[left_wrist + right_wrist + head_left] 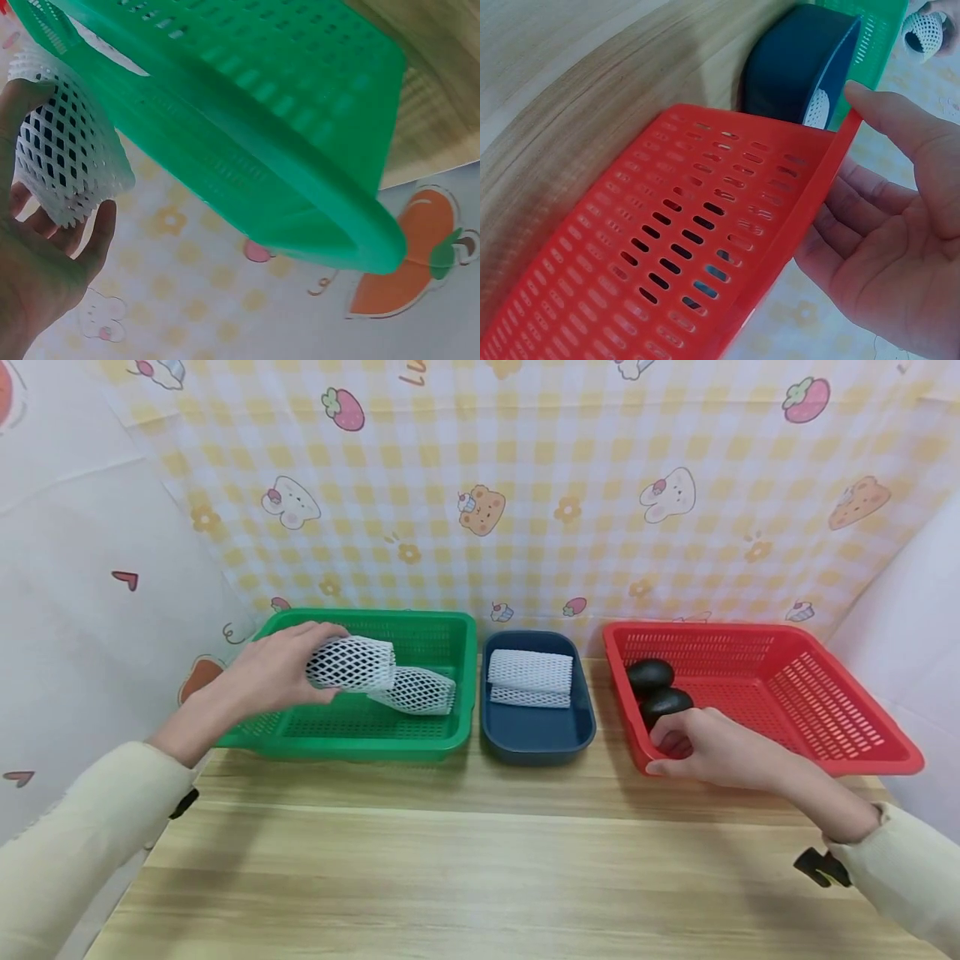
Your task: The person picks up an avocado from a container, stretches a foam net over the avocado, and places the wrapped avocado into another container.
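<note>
In the head view, my left hand (281, 664) grips an avocado in a white foam net sleeve (350, 663) above the green basket (352, 745). Dark skin shows through the mesh, and my thumb and fingers curl round it in the left wrist view. A second netted avocado (417, 691) lies in that basket, partly behind the held one. At the near left corner of the red basket (765, 677), my right hand (712, 747) pinches the rim, thumb outside and fingers inside. Two bare avocados, the far one (650, 676) and the near one (667, 704), lie just beyond these fingers.
Between the baskets stands a dark blue tray (537, 739) with white foam net sleeves (530, 672) stacked at its far end. All three containers stand on a wooden table (480, 868). A patterned cloth (480, 468) hangs right behind them.
</note>
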Motion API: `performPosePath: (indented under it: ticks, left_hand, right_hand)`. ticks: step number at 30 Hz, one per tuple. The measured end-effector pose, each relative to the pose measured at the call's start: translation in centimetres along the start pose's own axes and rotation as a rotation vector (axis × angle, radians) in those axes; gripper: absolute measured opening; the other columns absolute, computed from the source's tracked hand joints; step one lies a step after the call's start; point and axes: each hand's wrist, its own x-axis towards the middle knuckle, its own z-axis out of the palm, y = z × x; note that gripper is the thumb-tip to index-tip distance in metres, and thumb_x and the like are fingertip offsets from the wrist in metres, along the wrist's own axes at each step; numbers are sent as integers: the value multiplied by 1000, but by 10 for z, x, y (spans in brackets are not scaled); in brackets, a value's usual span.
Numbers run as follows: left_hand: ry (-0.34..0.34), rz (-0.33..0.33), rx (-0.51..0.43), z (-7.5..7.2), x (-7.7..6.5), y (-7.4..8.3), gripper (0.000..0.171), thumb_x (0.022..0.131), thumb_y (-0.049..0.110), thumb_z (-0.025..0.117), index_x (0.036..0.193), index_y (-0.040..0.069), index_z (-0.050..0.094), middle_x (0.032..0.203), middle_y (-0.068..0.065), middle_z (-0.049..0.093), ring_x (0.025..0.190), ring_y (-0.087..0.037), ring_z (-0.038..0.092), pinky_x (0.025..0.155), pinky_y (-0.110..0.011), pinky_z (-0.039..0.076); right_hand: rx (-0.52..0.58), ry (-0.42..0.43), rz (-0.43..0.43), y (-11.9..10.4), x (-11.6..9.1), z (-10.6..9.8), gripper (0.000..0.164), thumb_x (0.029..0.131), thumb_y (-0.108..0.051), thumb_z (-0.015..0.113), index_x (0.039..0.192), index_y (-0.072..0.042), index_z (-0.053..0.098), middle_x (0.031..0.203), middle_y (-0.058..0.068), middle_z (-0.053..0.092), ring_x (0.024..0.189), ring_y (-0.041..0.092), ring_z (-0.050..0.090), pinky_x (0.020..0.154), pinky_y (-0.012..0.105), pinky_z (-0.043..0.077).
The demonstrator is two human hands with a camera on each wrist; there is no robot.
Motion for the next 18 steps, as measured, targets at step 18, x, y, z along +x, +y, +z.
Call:
performPosePath:
  ticks: [18]
  left_hand:
    - [-183, 12, -141, 13, -6, -24, 65, 79, 18, 87, 135, 4, 57, 119, -14, 63, 93, -28, 61, 77, -45, 51]
  right_hand:
    - [7, -14, 14, -3, 0, -1, 30, 81, -31, 89, 100, -15, 72, 85, -9, 65, 76, 10, 62, 69, 29, 55]
